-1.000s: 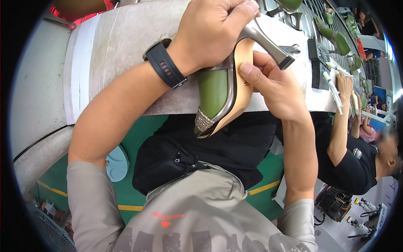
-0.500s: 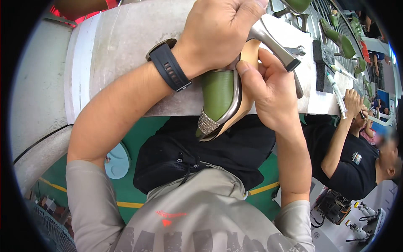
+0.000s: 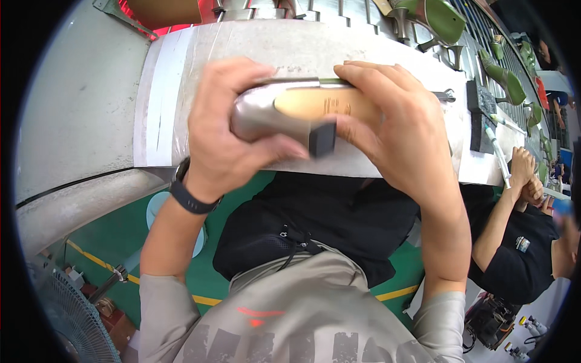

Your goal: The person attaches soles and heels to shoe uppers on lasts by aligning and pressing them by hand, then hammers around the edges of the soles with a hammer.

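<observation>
L hand (image 3: 218,133), a bit blurred, has its grip closed on the rounded silver heel end of the high-heeled shoe (image 3: 311,103); R hand (image 3: 405,118) grips the other end, thumb nr the dk heel tip (image 3: 322,139). Shoe's held sideways above the front of the bench (image 3: 254,42), tan sole showing. To the R: blk block (image 3: 481,100), syringe (image 3: 497,154), co-worker's hands (image 3: 525,172). More grn shoes (image 3: 445,23) at top R.

Left fingers (image 3: 239,68) and right fingers (image 3: 366,75) hold a silver-heeled shoe (image 3: 305,104) over a pale worktop (image 3: 290,51).
</observation>
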Motion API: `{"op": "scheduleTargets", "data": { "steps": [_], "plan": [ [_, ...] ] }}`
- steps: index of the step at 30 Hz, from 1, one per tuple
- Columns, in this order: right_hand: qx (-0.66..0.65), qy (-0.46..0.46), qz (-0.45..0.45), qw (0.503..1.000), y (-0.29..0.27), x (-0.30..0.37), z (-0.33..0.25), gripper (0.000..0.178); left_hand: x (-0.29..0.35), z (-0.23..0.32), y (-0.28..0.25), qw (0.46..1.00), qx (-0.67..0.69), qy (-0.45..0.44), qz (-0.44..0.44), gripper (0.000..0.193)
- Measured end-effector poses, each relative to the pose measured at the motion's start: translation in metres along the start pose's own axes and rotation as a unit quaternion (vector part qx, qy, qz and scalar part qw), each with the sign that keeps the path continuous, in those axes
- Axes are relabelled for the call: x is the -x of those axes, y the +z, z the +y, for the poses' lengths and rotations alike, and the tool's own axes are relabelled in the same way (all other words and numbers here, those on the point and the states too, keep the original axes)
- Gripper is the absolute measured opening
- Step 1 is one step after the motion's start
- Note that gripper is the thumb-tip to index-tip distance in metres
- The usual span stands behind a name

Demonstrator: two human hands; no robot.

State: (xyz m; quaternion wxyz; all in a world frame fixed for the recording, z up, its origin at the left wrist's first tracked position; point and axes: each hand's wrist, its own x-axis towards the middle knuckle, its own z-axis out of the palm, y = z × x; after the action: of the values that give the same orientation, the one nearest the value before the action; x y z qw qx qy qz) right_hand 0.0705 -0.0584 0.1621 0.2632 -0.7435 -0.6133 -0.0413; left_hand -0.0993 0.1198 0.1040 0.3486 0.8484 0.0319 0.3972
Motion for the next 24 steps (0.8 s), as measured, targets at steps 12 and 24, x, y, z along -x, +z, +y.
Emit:
{"op": "scheduleTargets", "data": {
  "steps": [12,24],
  "plan": [
    [-0.017,-0.034,-0.008,0.999,0.025,-0.004,-0.025,0.058,0.014,0.0,-0.014,0.997,0.025,-0.014,-0.078,0.057],
    [-0.016,0.0,-0.055,0.998,0.015,-0.009,-0.028,0.04,0.024,0.001,-0.002,0.997,-0.001,0.026,-0.071,0.058]
  ]
}}
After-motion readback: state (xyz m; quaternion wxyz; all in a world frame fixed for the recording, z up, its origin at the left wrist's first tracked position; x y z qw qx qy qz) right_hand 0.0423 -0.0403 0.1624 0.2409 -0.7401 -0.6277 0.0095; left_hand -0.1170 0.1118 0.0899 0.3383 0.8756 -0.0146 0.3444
